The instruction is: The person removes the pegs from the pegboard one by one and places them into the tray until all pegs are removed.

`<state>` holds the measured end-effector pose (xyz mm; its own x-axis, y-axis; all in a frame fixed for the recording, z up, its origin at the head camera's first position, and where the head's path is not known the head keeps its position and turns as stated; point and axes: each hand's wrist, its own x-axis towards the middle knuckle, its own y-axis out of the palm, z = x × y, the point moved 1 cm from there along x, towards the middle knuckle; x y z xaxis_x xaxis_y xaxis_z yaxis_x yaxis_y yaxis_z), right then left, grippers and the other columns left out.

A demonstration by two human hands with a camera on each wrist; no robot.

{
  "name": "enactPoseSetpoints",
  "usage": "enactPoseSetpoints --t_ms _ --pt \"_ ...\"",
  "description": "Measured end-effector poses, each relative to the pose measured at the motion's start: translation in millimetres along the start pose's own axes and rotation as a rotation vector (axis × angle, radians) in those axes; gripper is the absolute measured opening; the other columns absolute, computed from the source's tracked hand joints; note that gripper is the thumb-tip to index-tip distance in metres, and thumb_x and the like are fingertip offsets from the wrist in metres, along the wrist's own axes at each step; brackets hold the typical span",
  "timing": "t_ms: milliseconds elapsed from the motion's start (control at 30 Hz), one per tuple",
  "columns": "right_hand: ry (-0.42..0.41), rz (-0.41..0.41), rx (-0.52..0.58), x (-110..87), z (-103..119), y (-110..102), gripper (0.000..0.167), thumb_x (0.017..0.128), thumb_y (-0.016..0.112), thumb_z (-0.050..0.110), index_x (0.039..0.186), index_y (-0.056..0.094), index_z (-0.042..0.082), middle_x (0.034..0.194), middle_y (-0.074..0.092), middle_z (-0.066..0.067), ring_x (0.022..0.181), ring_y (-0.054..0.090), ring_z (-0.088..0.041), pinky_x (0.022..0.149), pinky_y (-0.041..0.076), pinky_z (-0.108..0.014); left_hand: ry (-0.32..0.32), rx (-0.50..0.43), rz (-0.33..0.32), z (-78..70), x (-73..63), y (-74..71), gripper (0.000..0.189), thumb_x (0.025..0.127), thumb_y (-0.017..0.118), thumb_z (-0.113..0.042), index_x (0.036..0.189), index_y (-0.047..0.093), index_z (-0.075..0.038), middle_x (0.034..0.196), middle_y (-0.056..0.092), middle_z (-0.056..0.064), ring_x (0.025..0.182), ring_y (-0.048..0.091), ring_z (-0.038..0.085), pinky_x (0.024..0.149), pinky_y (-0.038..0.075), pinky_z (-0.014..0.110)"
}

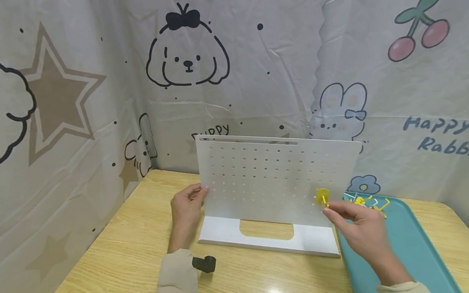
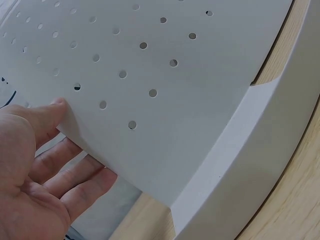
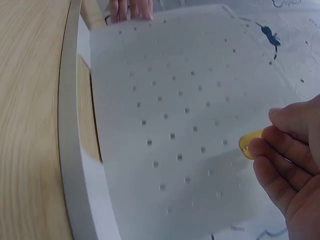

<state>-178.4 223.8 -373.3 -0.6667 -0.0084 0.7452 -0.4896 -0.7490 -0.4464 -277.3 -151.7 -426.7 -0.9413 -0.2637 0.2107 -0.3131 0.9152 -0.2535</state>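
A white pegboard (image 1: pixel 260 176) with rows of small round holes stands upright on its white base (image 1: pixel 219 229). My left hand (image 1: pixel 187 206) holds the board's left edge, thumb on the front face and the other fingers behind it, as the left wrist view shows. Near the lower right of the board, my right hand (image 1: pixel 360 226) pinches a yellow pegboard hook (image 1: pixel 323 197) by its protruding prong. The hook's flat yellow plate faces the board, right at the holes. In the right wrist view, fingers cover most of the hook, leaving part of its plate (image 3: pixel 248 142) visible.
To the right, a teal tray (image 1: pixel 406 243) carries several yellow and white hooks (image 1: pixel 370 201) at its far end, partly behind my right hand. A black device (image 1: pixel 205 264) sits at my left wrist. Patterned cloth (image 1: pixel 254 74) hangs behind the wooden table (image 1: pixel 136 253).
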Motion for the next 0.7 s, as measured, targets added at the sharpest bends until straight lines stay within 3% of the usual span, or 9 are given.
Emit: enactPoseSetpoints --t_ms 367,467,600,700 --pt "0.213 -0.001 -0.115 -14.0 -32.7 -42.6 0.015 0.08 0.082 -0.002 0.093 0.077 0.0 0.081 0.069 0.022 0.068 0.059 0.015 0.058 0.047 -0.008 0.016 0.034 -0.007 -0.1 1.7 -0.1 0.029 0.094 0.074 -0.028 0.113 0.074 -0.005 0.098 0.075 0.01 0.084 0.071 0.023 0.069 0.055 0.028" --pt "0.293 0.013 -0.189 -14.3 -43.7 -54.3 0.016 0.083 0.082 0.006 0.097 0.077 0.0 0.085 0.074 0.007 0.07 0.054 0.021 0.058 0.045 -0.007 0.017 0.028 -0.007 -0.7 1.5 0.0 0.029 0.094 0.074 -0.028 0.112 0.074 -0.006 0.099 0.075 0.01 0.086 0.072 0.023 0.07 0.057 0.03" --pt "0.429 0.102 -0.294 -16.5 -59.6 -68.6 0.031 0.09 0.078 0.025 0.105 0.076 -0.002 0.099 0.073 -0.019 0.072 0.046 0.025 0.056 0.045 -0.009 0.016 0.006 -0.005 -1.4 0.3 0.4 0.028 0.094 0.074 -0.028 0.111 0.074 -0.006 0.1 0.074 0.009 0.086 0.072 0.023 0.072 0.058 0.031" --pt "0.501 0.156 -0.349 -17.8 -73.9 -76.4 0.041 0.093 0.074 0.035 0.109 0.074 -0.003 0.104 0.072 -0.021 0.074 0.055 0.014 0.055 0.048 -0.016 0.023 0.001 -0.006 -1.7 -0.6 0.2 0.027 0.094 0.073 -0.027 0.111 0.074 -0.005 0.1 0.074 0.009 0.086 0.072 0.023 0.071 0.058 0.031"
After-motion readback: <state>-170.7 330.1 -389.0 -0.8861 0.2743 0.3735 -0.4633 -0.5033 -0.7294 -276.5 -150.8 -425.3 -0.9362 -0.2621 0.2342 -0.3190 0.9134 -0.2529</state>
